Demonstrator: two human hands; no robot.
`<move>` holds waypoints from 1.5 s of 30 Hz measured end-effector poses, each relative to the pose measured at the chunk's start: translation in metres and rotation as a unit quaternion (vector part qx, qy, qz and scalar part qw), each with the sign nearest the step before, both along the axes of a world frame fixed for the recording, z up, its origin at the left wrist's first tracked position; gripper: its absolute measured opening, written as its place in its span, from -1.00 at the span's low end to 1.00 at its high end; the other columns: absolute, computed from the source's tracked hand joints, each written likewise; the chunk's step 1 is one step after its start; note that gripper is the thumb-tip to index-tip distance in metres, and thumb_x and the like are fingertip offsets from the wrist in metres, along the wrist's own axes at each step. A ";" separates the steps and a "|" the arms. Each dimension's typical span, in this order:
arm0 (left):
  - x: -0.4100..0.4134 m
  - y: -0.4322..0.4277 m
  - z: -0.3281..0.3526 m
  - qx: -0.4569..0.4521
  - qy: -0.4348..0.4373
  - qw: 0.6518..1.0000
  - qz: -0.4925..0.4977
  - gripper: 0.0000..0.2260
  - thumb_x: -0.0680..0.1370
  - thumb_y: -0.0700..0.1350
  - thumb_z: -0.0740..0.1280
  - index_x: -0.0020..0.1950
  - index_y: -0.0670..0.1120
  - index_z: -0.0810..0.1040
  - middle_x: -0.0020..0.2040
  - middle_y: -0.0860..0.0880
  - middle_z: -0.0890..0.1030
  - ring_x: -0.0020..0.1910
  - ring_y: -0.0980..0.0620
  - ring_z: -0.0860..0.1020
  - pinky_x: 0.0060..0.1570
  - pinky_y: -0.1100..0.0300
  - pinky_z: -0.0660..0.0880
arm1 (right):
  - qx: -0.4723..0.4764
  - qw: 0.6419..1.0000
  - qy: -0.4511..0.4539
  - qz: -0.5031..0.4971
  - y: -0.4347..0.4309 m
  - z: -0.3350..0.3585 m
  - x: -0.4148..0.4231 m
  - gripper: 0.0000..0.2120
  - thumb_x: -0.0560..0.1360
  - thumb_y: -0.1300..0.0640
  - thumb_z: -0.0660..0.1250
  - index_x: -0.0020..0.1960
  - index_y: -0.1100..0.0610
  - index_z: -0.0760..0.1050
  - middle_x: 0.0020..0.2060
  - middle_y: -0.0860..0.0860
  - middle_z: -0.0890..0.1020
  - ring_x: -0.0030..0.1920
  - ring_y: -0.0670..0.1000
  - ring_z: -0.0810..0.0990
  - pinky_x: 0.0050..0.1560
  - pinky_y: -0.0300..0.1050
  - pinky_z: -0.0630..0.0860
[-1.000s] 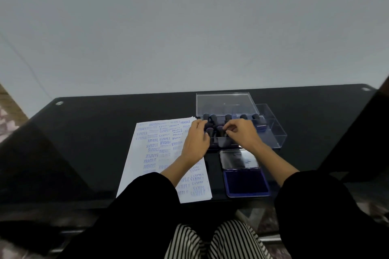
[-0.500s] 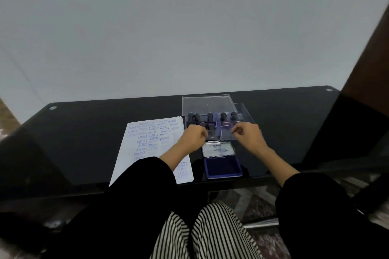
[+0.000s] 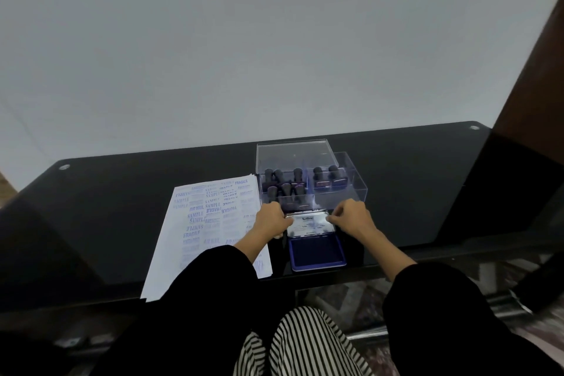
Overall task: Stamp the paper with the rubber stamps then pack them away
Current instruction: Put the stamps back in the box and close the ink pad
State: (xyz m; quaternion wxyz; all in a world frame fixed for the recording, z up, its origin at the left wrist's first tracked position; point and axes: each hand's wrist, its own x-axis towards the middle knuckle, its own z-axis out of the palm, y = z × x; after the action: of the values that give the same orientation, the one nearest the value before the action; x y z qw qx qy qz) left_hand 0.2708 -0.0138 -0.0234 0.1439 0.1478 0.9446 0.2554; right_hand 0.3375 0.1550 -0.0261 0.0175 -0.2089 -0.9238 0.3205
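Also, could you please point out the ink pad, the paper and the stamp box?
ink pad (image 3: 317, 250), head view, blue surface
paper (image 3: 207, 214), head view, printed middle
stamp box (image 3: 293, 156), head view, clear lid

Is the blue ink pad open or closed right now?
Open. The lid stands tilted up behind the bare blue ink pad, with the left hand and right hand holding its sides.

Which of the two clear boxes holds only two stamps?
The right-hand clear box: just two stamps stand in it. The left clear box holds about six and has its lid raised behind it.
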 end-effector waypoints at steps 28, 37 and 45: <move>0.005 -0.007 0.009 0.136 0.095 0.986 -0.015 -0.84 0.42 -0.36 0.36 -0.07 -0.17 0.53 -0.35 -0.02 0.48 -0.22 -0.05 0.50 -0.09 0.11 0.50 | -0.014 0.995 0.096 0.017 -0.003 0.015 -0.001 -0.74 0.36 0.42 0.36 -0.17 0.08 0.45 -0.26 0.00 0.56 -0.10 0.08 0.58 -0.04 0.03 0.58; 0.022 -0.026 0.020 0.067 0.026 0.981 -0.182 -0.79 0.37 -0.32 0.48 -0.07 -0.18 0.53 0.03 -0.22 0.62 -0.11 0.01 0.54 -0.16 0.33 0.48 | -0.066 0.985 0.065 0.147 0.010 0.005 0.035 -0.76 0.33 0.33 0.48 -0.21 0.07 0.48 -0.21 0.01 0.58 -0.19 -0.04 0.54 -0.19 -0.34 0.47; 0.041 -0.031 0.007 -0.007 0.033 0.976 -0.215 -0.55 0.33 -0.19 0.55 0.14 -0.21 0.46 0.20 -0.14 0.42 0.14 -0.10 0.45 0.01 0.23 0.40 | -0.038 0.984 -0.009 0.173 0.017 -0.004 0.056 -0.59 0.27 0.10 0.57 0.07 0.05 0.53 0.05 0.01 0.53 0.04 -0.01 0.48 0.03 -0.20 0.40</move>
State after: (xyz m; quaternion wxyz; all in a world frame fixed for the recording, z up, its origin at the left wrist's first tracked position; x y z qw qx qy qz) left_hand 0.3121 -0.0447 -0.0165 0.1653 0.3548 0.8967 0.2067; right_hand 0.3938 0.1720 -0.0302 -0.0544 -0.0498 -0.9332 0.3516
